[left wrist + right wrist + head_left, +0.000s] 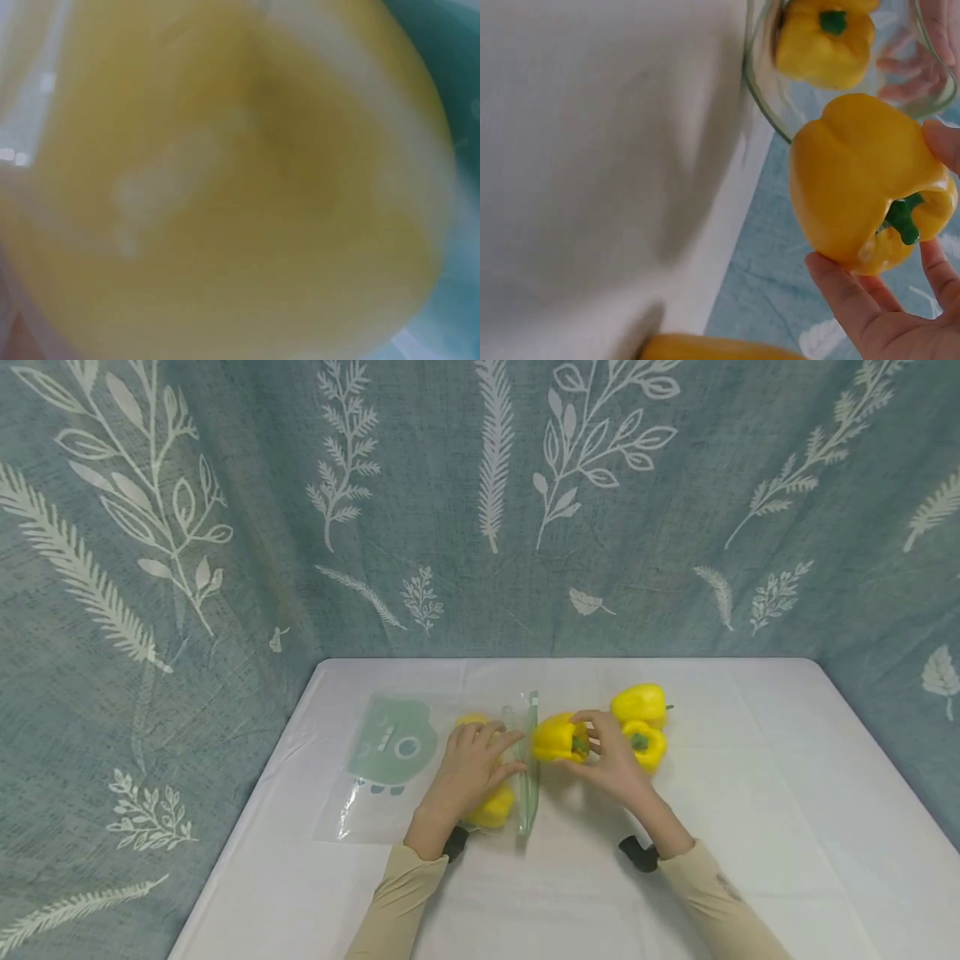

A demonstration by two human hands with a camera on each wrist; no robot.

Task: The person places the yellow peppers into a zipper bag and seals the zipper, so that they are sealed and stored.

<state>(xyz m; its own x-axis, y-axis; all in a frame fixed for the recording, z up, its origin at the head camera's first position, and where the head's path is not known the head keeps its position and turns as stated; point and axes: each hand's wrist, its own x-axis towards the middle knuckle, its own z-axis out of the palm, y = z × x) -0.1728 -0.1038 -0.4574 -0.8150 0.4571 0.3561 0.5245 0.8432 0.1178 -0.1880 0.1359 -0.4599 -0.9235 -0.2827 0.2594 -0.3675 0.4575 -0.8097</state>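
My right hand (607, 764) holds a yellow bell pepper (862, 172) between thumb and fingertips, its green stem (903, 219) turned toward the palm. The pepper is right at the mouth of a clear zip bag (360, 818) with a green cartoon print. The bag lies on its side, mouth to the right, its green zip strip (532, 777) standing up. My left hand (468, 768) is over the bag, thumb and fingers at the upper film near the mouth. Under it, yellow peppers (491, 808) show inside the bag. In the left wrist view, a blurred pepper (247, 285) behind plastic fills the frame.
Two more yellow peppers, one farther back (639, 705) and one nearer (647, 745), sit just right of my right hand. A white cloth covers the table (750, 793). A blue-green curtain (450, 510) with leaf prints hangs behind and at both sides.
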